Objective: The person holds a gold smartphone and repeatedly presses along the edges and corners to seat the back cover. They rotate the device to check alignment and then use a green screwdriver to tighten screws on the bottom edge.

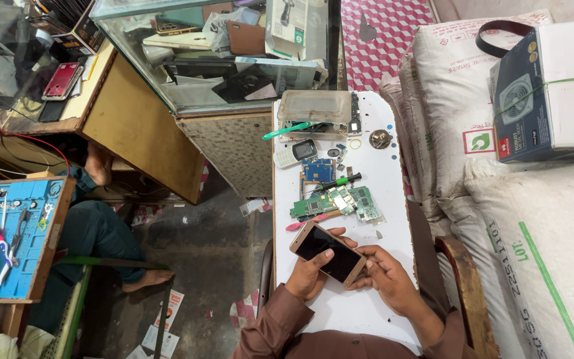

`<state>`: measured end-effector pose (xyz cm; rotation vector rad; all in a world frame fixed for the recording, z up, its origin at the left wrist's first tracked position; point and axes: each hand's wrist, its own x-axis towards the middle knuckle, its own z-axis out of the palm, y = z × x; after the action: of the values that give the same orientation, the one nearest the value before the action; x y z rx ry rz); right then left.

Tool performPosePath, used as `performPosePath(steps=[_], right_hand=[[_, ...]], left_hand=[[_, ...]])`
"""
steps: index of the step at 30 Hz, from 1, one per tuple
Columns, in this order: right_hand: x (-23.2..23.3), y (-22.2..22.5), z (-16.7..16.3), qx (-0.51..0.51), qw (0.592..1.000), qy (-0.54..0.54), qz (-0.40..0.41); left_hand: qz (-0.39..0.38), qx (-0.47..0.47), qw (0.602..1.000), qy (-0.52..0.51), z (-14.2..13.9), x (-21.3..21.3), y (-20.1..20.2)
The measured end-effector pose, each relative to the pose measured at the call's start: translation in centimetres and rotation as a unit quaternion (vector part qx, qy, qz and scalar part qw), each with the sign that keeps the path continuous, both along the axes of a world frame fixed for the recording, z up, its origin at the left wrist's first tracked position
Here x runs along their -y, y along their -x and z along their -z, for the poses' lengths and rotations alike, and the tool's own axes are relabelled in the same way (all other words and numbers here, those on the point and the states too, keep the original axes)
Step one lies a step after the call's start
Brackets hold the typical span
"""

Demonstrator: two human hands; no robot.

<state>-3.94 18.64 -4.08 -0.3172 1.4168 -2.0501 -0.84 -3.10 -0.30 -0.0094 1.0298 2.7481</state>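
Both of my hands hold a gold smartphone (327,251) with a dark screen over the white table (388,176). My left hand (311,276) grips its near left side, with the thumb on the screen. My right hand (385,274) holds the lower right corner. Just beyond the phone lie green circuit boards (340,201), a blue board (318,170), a pink pry tool (307,222) and a green-handled screwdriver (337,182).
A clear plastic box (315,110), a green toothbrush (286,131) and a small white phone (295,152) sit at the table's far end. A glass display case (220,53) stands behind. White sacks (539,246) and a boxed fan (553,86) lie right. Another person (91,233) sits left by a blue repair mat (14,233).
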Motion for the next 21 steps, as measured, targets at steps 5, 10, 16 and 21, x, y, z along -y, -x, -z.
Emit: performPosePath(steps=[5,10,16,21], right_hand=[[0.05,0.19,-0.42,0.012,1.000,0.008,-0.009],[0.17,0.14,-0.57,0.008,1.000,0.015,-0.010],[0.06,0.18,-0.37,0.008,1.000,0.003,-0.006],[0.17,0.13,-0.34,0.008,1.000,0.011,-0.009]], left_hand=[[-0.005,0.002,1.000,0.005,0.02,0.00,-0.03],[-0.007,0.006,1.000,0.012,0.15,-0.03,0.04],[-0.004,0.008,1.000,0.019,0.20,-0.09,0.07],[-0.003,0.007,1.000,0.018,0.15,0.02,-0.09]])
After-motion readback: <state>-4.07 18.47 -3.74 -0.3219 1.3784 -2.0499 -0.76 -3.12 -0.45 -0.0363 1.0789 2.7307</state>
